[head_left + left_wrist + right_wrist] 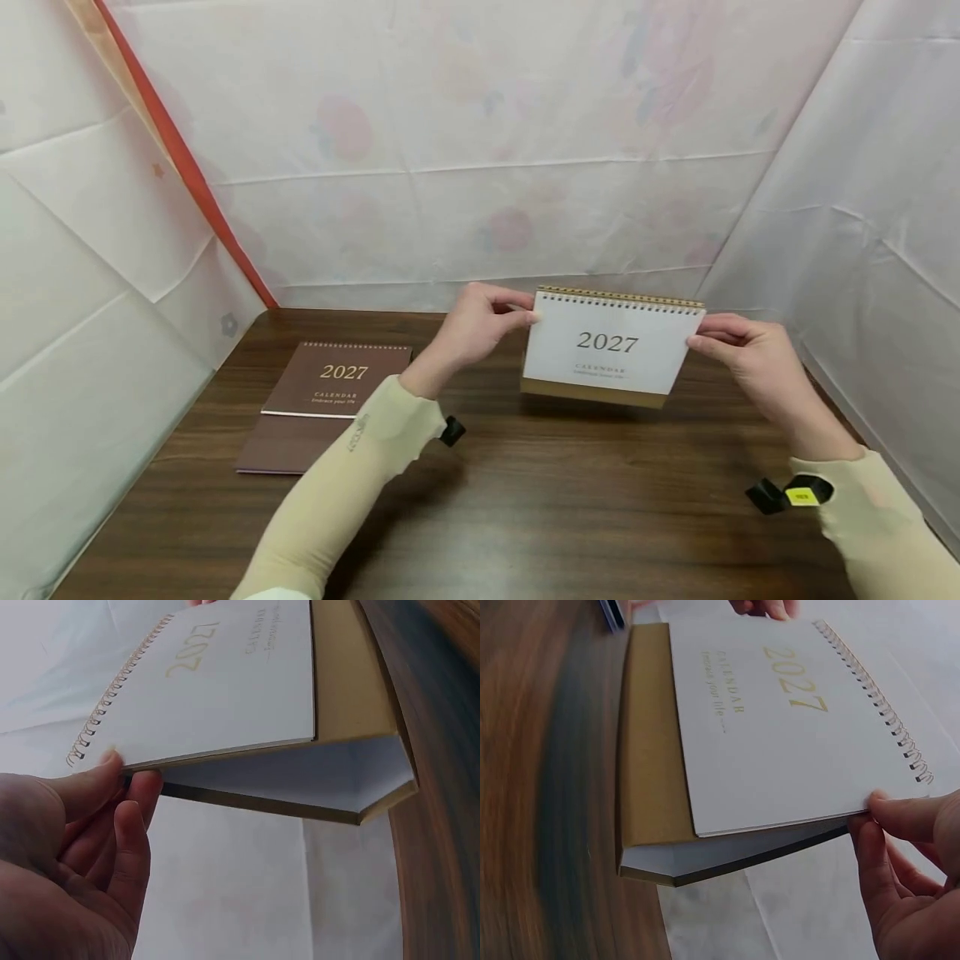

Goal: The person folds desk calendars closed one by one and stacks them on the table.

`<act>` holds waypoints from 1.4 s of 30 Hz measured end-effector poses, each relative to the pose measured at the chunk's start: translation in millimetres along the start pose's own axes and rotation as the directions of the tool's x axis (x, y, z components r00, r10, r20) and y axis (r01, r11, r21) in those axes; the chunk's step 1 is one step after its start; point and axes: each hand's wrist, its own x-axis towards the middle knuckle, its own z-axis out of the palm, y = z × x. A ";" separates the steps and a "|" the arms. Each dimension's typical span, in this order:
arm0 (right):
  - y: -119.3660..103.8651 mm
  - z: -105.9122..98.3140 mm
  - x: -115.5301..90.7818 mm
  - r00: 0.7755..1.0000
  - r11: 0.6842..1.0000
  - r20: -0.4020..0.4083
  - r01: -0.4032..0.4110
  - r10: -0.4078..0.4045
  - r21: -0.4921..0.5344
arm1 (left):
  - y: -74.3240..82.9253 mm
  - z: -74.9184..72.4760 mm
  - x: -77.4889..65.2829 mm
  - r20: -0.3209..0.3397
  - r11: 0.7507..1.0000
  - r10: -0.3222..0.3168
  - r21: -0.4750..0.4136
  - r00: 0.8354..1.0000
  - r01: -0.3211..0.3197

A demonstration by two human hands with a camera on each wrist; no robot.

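A white 2027 desk calendar (611,343) with a tan stand and a spiral binding along its top is held up at the right of the table. My left hand (483,325) pinches its left edge near the binding, thumb on the front cover. On the opposite edge, my right hand (750,358) pinches it in the same way. The left wrist view shows the calendar's stand (352,675) folded into an open wedge, hollow inside. In the right wrist view the thumb of the right hand (915,862) lies on the cover's edge.
A brown 2027 desk calendar (337,379) lies on the left of the dark wooden table (525,517), partly behind my left forearm. White patterned curtains (465,167) enclose the table at the back and sides. A red strip (187,158) runs down the left corner.
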 end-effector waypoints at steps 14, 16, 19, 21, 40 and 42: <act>-21.2 64.9 -3.6 0.985 0.977 0.112 0.107 -0.129 0.184 | -15.4 -55.5 -57.4 -0.054 0.986 0.021 0.164 0.998 -0.012; -21.6 72.2 -4.4 0.984 0.975 0.121 0.109 -0.134 0.195 | -18.4 -59.1 -64.0 -0.062 0.982 0.013 0.190 0.998 -0.001; -21.0 81.2 -5.8 0.981 0.972 0.140 0.100 -0.132 0.214 | -24.5 -62.6 -72.3 -0.077 0.979 0.005 0.206 0.997 0.011; -20.3 85.6 -7.0 0.980 0.972 0.154 0.089 -0.124 0.219 | -28.8 -63.4 -76.9 -0.079 0.978 0.006 0.206 0.997 0.010; -1.2 106.4 -23.1 0.957 0.991 0.257 0.134 -0.133 0.011 | -59.3 -51.3 -94.7 0.002 0.968 0.013 0.252 1.000 -0.013; 4.8 109.4 -25.4 0.948 0.990 0.292 0.140 -0.126 -0.027 | -63.1 -48.9 -96.3 0.022 0.963 0.014 0.270 1.000 -0.020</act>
